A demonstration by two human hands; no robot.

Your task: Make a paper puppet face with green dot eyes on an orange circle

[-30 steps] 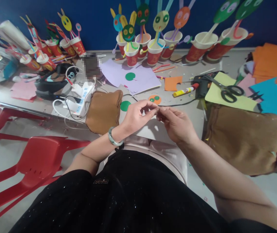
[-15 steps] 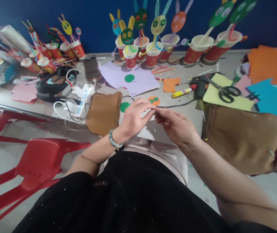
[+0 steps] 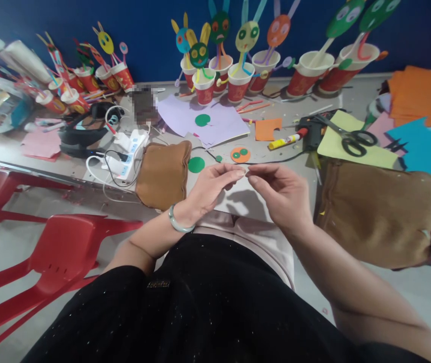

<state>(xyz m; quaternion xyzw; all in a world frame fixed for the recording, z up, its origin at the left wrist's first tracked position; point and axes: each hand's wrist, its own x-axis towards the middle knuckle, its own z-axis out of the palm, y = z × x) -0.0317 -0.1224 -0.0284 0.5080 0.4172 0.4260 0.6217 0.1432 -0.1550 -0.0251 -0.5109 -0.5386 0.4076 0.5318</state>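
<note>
My left hand (image 3: 215,187) and my right hand (image 3: 284,194) meet at their fingertips above the near edge of the table. Both are closed in a pinch on something small and pale, too small to name. Just beyond the fingertips lies an orange oval (image 3: 241,158) with two green circles on it. A green paper disc (image 3: 196,165) is left of my left hand, and a tiny green piece (image 3: 219,159) lies between disc and oval. Farther back, another green disc (image 3: 202,120) rests on purple paper (image 3: 230,127).
Paper cups (image 3: 241,83) with puppet-like figures line the back. A brown cushion (image 3: 164,174) and power strip (image 3: 130,156) lie left. Scissors (image 3: 353,143) on yellow paper, a yellow marker (image 3: 285,141) and a larger brown cushion (image 3: 381,214) are right. Red chairs (image 3: 62,242) stand lower left.
My fingers have shifted their pinch, and my right hand has turned, its thumb now facing up. The green disc and the tiny green piece beside my left hand show more fully.
</note>
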